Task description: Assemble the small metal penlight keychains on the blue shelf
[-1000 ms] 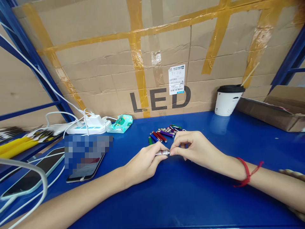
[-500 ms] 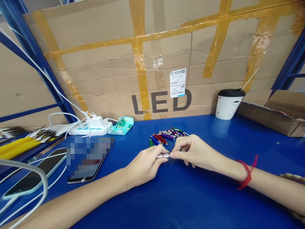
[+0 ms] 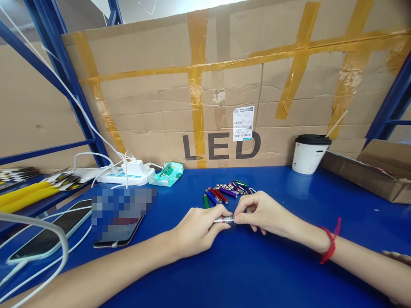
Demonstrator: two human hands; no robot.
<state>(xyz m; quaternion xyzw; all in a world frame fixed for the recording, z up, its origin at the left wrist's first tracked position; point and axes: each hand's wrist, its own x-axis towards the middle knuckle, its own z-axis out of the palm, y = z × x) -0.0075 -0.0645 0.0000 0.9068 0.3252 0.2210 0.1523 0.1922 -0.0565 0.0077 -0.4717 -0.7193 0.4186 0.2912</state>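
Observation:
A small silver tube (image 3: 223, 219) lies level between my hands above the blue table (image 3: 244, 269). My left hand (image 3: 201, 229) pinches its body between thumb and fingers. At its right end, the thumb and forefinger of my right hand (image 3: 257, 211) are closed; whether they grip the tube's tip or a small part there is too small to tell. Just beyond my hands lie red tubes (image 3: 218, 195), a blue tube (image 3: 212, 197), a green tube (image 3: 206, 201) and a purple tube (image 3: 228, 192), with several small silver pieces behind them.
A power strip (image 3: 112, 176) with white cables and a green packet (image 3: 168, 173) stand at the back left. Two phones (image 3: 120, 231) (image 3: 51, 233) lie at the left. A lidded cup (image 3: 308, 156) and an open cardboard box (image 3: 369, 175) are at the back right.
The view has tilted up slightly, so everything sits lower in the picture. My hands keep the same hold around the silver tube.

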